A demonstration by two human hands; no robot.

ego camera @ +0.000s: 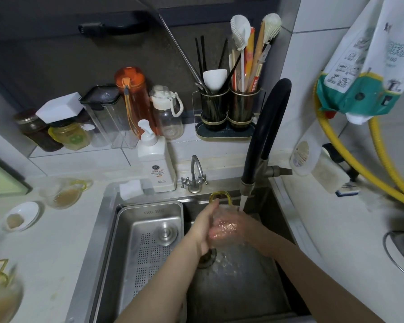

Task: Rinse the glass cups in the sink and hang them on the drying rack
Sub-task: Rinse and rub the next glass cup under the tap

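Glass cup (222,214) with yellow handle held over the sink (238,287), under the stream from the black faucet (264,136). Left hand (204,226) lies flat against its side, fingers straight and pressed together. Right hand (229,229) cups it from the other side, fingers curled round the glass (seen blurred through wet glass). Water splashing near the drain (207,256). Perforated steel tray (149,248) fills the sink's left part. On the tabletop (44,248) at left: second yellow-handled cup (63,193) with brownish residue, small white dish (21,215) just beside it. Soap bottle (155,164) stands behind the sink.
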